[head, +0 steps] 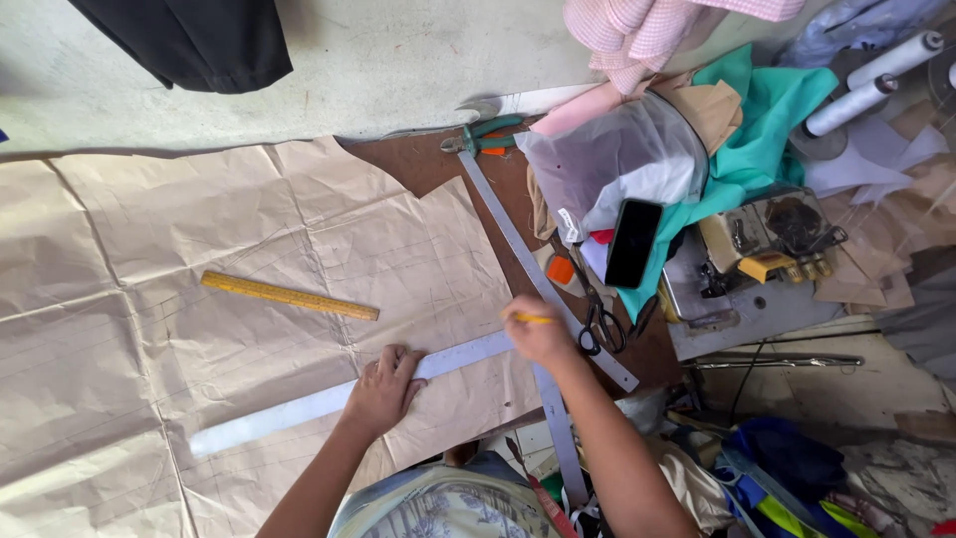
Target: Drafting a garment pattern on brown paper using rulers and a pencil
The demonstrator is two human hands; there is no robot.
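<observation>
Left hand point(383, 389) pins metal ruler point(329, 399); right hand point(541, 334) half-hides pencil point(530, 319)

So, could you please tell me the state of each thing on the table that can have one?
Left hand: flat on the metal ruler, pressing it down.
Right hand: gripping a pencil.
Brown paper: spread flat, creased.
Yellow ruler: lying loose on the paper.
Scissors: closed, lying down.
Phone: screen dark.
Pliers: closed.
</observation>
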